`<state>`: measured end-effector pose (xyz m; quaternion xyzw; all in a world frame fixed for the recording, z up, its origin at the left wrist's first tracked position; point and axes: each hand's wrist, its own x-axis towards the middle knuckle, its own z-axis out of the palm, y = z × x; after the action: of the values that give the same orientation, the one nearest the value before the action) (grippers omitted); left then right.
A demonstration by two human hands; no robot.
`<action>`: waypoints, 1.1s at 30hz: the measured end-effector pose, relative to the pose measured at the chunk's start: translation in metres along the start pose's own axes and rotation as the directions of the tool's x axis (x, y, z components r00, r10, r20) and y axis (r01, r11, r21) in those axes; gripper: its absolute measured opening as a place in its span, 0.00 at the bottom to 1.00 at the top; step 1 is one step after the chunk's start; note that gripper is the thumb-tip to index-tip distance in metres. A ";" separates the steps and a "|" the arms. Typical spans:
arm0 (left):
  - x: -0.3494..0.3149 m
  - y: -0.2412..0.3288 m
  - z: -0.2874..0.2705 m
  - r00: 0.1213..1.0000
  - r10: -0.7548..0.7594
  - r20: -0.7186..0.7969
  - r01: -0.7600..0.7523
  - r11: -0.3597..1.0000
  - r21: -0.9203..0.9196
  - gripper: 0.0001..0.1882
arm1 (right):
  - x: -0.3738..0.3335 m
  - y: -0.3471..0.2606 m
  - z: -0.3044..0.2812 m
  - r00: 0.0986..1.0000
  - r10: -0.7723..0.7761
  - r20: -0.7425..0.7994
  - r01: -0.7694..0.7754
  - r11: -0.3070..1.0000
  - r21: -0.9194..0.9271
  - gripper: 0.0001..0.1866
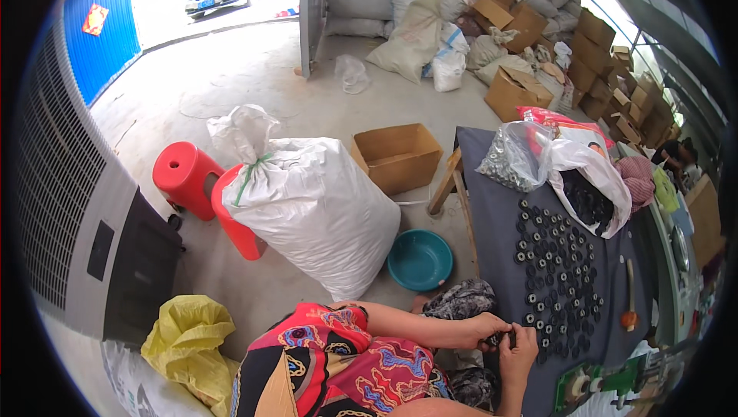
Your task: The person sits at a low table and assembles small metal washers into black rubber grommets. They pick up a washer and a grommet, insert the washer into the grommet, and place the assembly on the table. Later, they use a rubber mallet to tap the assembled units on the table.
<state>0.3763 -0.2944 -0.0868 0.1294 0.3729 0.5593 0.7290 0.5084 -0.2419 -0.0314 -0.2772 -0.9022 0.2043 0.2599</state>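
My left hand [486, 329] and my right hand [520, 349] meet above my lap at the near left edge of the dark-covered table [492, 209]. Both are closed, fingertips pinched together around a small black part [505, 335]. Its exact shape is mostly hidden by the fingers. Beside them on the table lie many small black round pieces [560, 286], several with a silvery metal centre. Behind those, a clear plastic bag [511, 159] holds small metal pieces. Next to it, an open white bag [619, 217] contains loose black parts [586, 200].
A wooden-handled tool [631, 294] lies right of the pieces, near a green machine [573, 390]. Left of the table are a teal basin [420, 260], a tied white sack [323, 202], red stools [183, 179] and an open carton [396, 159]. Sacks and cartons pile up behind.
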 end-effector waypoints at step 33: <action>0.023 0.028 0.046 0.986 0.129 0.106 -0.114 0.984 -0.136 0.14 | 0.035 0.028 -0.046 0.997 0.067 0.044 -0.080 0.868 0.489 0.05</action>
<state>0.3899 -0.2534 -0.0474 0.1361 0.2847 0.6174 0.7205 0.5213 -0.1886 0.0030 -0.2337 -0.8128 0.4397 0.3023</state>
